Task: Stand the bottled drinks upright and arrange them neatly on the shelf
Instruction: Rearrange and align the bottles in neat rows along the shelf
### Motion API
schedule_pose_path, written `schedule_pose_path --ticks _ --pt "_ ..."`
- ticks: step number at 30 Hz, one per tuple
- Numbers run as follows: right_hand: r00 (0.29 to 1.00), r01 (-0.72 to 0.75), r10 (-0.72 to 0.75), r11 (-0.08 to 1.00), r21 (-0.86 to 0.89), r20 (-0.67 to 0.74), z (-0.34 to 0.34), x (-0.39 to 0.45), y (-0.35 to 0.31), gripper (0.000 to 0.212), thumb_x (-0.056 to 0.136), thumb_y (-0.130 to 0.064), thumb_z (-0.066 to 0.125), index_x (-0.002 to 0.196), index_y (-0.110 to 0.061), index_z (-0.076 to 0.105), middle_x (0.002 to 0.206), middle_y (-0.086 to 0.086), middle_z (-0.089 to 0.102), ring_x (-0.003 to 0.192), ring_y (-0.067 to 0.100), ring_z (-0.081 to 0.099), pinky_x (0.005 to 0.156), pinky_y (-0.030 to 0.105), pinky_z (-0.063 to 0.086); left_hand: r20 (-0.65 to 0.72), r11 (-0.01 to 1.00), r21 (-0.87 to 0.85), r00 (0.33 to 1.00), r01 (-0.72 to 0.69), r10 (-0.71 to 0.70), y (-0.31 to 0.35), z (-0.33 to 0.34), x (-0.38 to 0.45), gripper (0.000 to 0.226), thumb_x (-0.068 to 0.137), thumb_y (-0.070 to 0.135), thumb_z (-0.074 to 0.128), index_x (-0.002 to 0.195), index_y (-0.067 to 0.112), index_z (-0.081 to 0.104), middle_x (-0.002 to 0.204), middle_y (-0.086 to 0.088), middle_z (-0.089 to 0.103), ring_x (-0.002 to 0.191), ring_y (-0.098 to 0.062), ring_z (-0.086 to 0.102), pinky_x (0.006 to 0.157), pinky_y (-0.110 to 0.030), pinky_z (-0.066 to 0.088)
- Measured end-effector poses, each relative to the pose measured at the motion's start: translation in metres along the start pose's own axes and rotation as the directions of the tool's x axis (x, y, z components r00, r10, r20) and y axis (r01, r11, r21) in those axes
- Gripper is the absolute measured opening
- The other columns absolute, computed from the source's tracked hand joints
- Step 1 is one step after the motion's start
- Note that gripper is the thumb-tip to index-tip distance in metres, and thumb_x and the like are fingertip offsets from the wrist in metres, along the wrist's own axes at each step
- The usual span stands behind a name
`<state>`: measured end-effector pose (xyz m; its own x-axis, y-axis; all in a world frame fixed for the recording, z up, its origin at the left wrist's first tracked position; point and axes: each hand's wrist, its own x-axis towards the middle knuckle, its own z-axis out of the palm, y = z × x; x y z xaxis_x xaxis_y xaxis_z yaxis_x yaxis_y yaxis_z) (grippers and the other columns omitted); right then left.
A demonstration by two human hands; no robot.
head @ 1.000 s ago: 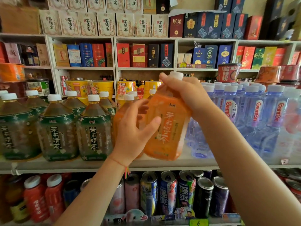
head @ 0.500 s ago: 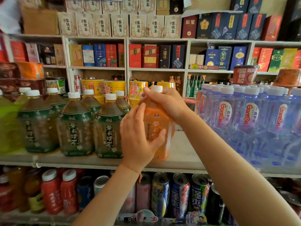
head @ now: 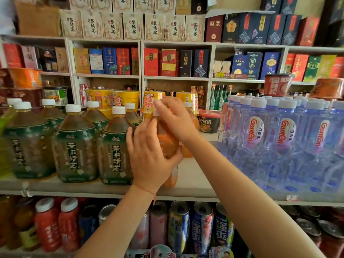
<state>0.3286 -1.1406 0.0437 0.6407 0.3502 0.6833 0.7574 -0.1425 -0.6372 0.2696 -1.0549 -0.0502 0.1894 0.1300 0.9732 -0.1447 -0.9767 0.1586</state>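
The orange bottle [head: 168, 144] stands upright on the shelf [head: 195, 185], between the green tea bottles [head: 115, 151] and the water bottles [head: 283, 142]. The left hand [head: 149, 157] wraps its fingers and thumb around the bottle's body. The right hand [head: 173, 118] curls its fingers over the cap and neck from above. A second orange bottle [head: 192, 118] stands just behind. Cans [head: 178, 226] fill the shelf below.
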Motion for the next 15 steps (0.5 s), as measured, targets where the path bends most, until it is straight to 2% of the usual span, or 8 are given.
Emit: schedule_pose_path --ticks 2,4,5,7,9,11,13,15 --pt "0.974 -0.035 0.047 0.998 0.054 -0.223 -0.011 0.008 0.014 0.028 0.102 -0.038 0.048 0.115 -0.018 0.063 0.115 -0.002 0.059 0.11 0.014 0.055 0.097 0.036 0.047 0.028 0.998 0.059 0.999 -0.026 0.024 0.001 -0.001 0.001 0.08 0.087 0.06 0.058 0.148 0.012 0.037 0.141 -0.021 0.054 0.133 -0.036 0.05 0.12 -0.056 0.022" --pt "0.905 -0.184 0.159 0.983 -0.026 -0.394 -0.021 0.016 0.043 0.032 0.098 -0.029 0.053 0.129 -0.018 0.056 0.125 0.0 0.054 0.115 0.014 0.052 0.097 0.036 0.048 0.086 0.991 0.117 0.995 -0.059 0.049 0.003 -0.002 0.005 0.071 0.087 0.057 0.058 0.147 0.02 0.048 0.139 -0.023 0.054 0.131 -0.038 0.051 0.116 -0.058 0.026" --pt "0.879 -0.278 0.217 0.957 -0.087 -0.425 -0.024 0.018 0.06 0.041 0.096 -0.028 0.054 0.136 -0.022 0.049 0.132 0.002 0.05 0.119 0.016 0.049 0.099 0.038 0.047 0.12 0.988 0.136 0.991 -0.069 0.053 0.004 -0.002 0.008 0.066 0.085 0.055 0.058 0.143 0.022 0.054 0.137 -0.025 0.055 0.128 -0.039 0.051 0.114 -0.058 0.03" --pt "0.891 -0.356 0.249 0.902 -0.243 -0.38 -0.024 0.023 0.085 0.053 0.095 -0.034 0.055 0.145 -0.035 0.038 0.14 0.007 0.045 0.125 0.025 0.046 0.1 0.047 0.047 0.186 0.985 0.159 0.982 -0.069 0.039 0.006 -0.002 0.016 0.059 0.084 0.053 0.059 0.134 0.022 0.062 0.132 -0.026 0.056 0.12 -0.042 0.055 0.104 -0.055 0.042" --pt "0.951 -0.288 0.19 0.837 -0.465 -0.246 -0.018 0.028 0.095 0.056 0.096 -0.041 0.054 0.147 -0.046 0.032 0.148 0.011 0.04 0.134 0.031 0.04 0.104 0.053 0.043 0.23 0.984 0.166 0.973 -0.059 0.019 0.006 -0.002 0.022 0.056 0.083 0.054 0.06 0.128 0.021 0.064 0.128 -0.026 0.058 0.113 -0.042 0.059 0.092 -0.051 0.051" --pt "0.976 -0.217 0.17 0.737 -0.64 -0.136 -0.012 0.033 0.099 0.051 0.098 -0.048 0.049 0.147 -0.046 0.036 0.155 0.013 0.031 0.142 0.035 0.03 0.11 0.055 0.036 0.229 0.983 0.174 0.973 -0.063 0.021 0.005 -0.001 0.023 0.053 0.085 0.054 0.058 0.126 0.021 0.065 0.127 -0.026 0.058 0.11 -0.041 0.06 0.087 -0.047 0.053" --pt "0.974 -0.223 0.179 0.675 -0.703 -0.137 -0.009 0.036 0.1 0.045 0.098 -0.052 0.048 0.142 -0.041 0.044 0.152 0.015 0.033 0.139 0.037 0.032 0.106 0.053 0.037 0.209 0.983 0.174 0.977 -0.066 0.028 0.003 0.001 0.021 0.052 0.086 0.054 0.057 0.125 0.021 0.067 0.127 -0.026 0.059 0.111 -0.041 0.061 0.087 -0.046 0.053" --pt "0.969 -0.246 0.18 0.658 -0.712 -0.168 -0.008 0.037 0.102 0.044 0.096 -0.055 0.049 0.136 -0.037 0.049 0.143 0.015 0.038 0.13 0.038 0.038 0.099 0.053 0.043 0.202 0.983 0.17 0.979 -0.061 0.026 0.003 0.001 0.02 0.051 0.087 0.054 0.056 0.125 0.021 0.067 0.128 -0.025 0.059 0.111 -0.04 0.061 0.088 -0.046 0.053"
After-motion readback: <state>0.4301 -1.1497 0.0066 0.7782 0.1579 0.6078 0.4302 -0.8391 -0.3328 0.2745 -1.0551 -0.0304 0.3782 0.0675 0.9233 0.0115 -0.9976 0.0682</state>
